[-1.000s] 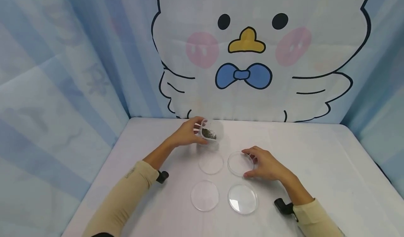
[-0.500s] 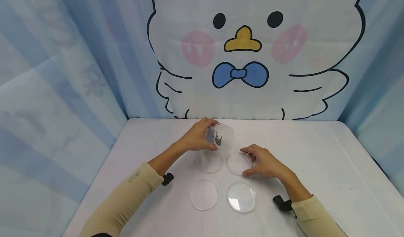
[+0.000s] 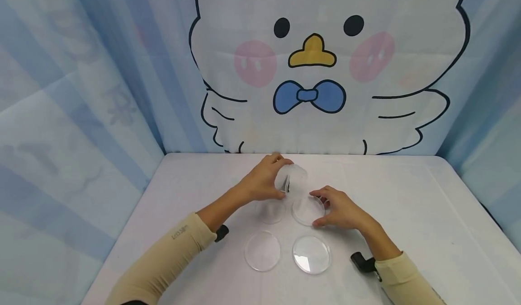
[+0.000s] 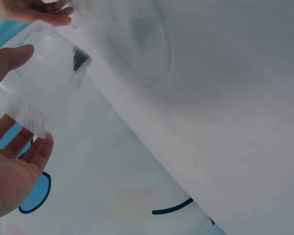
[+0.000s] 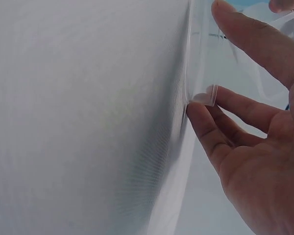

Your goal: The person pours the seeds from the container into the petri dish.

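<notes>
My left hand (image 3: 262, 180) grips a clear plastic tub (image 3: 299, 176) above the table, tipped onto its side with its mouth toward the right. Dark, fine bits (image 4: 80, 58) are gathered low near the tub's rim in the left wrist view. Below and right of it, a clear petri dish (image 3: 308, 211) lies on the table. The fingers and thumb of my right hand (image 3: 341, 209) hold that dish by its right side; the right wrist view shows its wall (image 5: 201, 54) between thumb and fingertips. I cannot tell whether any bits are in the dish.
Three more clear round dishes or lids lie close by: one at the back left (image 3: 272, 212), one at the front left (image 3: 262, 251) and one at the front right (image 3: 311, 254). A printed curtain (image 3: 313, 133) hangs behind the white table (image 3: 407, 205).
My left hand has moved right and slightly nearer with the tub, turning its mouth from facing me toward the right. My right hand has stayed at the dish.
</notes>
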The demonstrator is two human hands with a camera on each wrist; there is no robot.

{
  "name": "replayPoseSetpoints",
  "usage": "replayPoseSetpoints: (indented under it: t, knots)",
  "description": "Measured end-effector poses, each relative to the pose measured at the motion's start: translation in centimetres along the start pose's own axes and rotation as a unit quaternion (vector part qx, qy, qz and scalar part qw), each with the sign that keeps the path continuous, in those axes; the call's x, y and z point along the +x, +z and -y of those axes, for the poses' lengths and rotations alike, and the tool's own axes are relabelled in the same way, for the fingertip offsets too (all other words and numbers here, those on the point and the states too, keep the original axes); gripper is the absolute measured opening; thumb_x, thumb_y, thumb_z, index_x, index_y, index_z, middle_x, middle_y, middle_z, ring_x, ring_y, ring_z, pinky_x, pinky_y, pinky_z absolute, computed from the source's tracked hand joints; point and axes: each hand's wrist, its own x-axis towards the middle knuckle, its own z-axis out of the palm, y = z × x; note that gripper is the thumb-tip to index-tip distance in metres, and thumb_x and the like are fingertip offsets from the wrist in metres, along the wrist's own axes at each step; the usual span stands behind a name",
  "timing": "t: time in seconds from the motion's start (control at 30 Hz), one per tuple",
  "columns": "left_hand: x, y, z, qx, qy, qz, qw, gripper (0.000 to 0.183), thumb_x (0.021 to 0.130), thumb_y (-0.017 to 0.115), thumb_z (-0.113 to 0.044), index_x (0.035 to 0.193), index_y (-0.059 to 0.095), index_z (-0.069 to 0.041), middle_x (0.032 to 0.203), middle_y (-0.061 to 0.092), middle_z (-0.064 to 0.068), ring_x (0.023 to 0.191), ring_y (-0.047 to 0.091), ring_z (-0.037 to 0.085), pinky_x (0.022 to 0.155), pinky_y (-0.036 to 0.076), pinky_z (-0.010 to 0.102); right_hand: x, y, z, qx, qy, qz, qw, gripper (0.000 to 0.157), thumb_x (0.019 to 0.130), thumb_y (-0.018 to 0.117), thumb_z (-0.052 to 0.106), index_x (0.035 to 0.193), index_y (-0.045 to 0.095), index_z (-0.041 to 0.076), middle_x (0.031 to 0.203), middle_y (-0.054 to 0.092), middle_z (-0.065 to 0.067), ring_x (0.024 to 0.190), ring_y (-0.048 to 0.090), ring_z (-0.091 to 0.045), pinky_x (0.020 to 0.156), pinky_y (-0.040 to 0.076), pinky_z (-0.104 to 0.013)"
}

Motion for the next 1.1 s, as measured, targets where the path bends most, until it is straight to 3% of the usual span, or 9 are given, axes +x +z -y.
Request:
replayPoseSetpoints:
  t: [0.33,0.63,0.87,1.1]
  knots:
    - [0.0,0.3,-2.1,0.124,0.04,-0.008,0.9914,0.083,0.074,0.094,-0.022,0.147,0.055,-0.019,0.139,0.053,0.002,0.137,0.049,0.024,0.115,0.047,0.039,-0.1,0.1,-0.4,-0.002,-0.002,-0.002,1.0,0.082,0.07,0.098,0.03,0.139,0.063,0.003,0.121,0.064,-0.008,0.1,0.06,-0.02,0.086,0.053,-0.033]
    - [0.0,0.7,-2.9,0.172,0.063,-0.023,0.9828,0.082,0.073,0.096,-0.024,0.145,0.057,-0.02,0.142,0.055,0.003,0.136,0.05,0.024,0.116,0.047,0.039,-0.1,0.1,-0.4,0.003,-0.006,-0.005,1.0,0.081,0.07,0.098,0.029,0.138,0.063,0.001,0.121,0.065,-0.008,0.099,0.06,-0.02,0.084,0.052,-0.03]
    - [-0.1,0.8,-3.2,0.222,0.097,-0.031,0.9698,0.082,0.074,0.095,-0.023,0.146,0.056,-0.019,0.142,0.054,0.004,0.137,0.049,0.023,0.117,0.045,0.038,-0.1,0.0,-0.3,0.001,-0.014,-0.007,1.0,0.08,0.069,0.098,0.027,0.136,0.064,0.0,0.119,0.065,-0.009,0.098,0.06,-0.021,0.083,0.052,-0.03]
    - [0.0,1.1,-3.2,0.242,0.107,-0.042,0.9635,0.082,0.073,0.096,-0.024,0.145,0.057,-0.02,0.141,0.054,0.004,0.136,0.05,0.023,0.117,0.045,0.037,-0.2,-0.1,0.0,0.005,-0.025,-0.011,1.0,0.079,0.068,0.098,0.026,0.134,0.064,-0.001,0.117,0.065,-0.01,0.096,0.061,-0.021,0.082,0.052,-0.029]
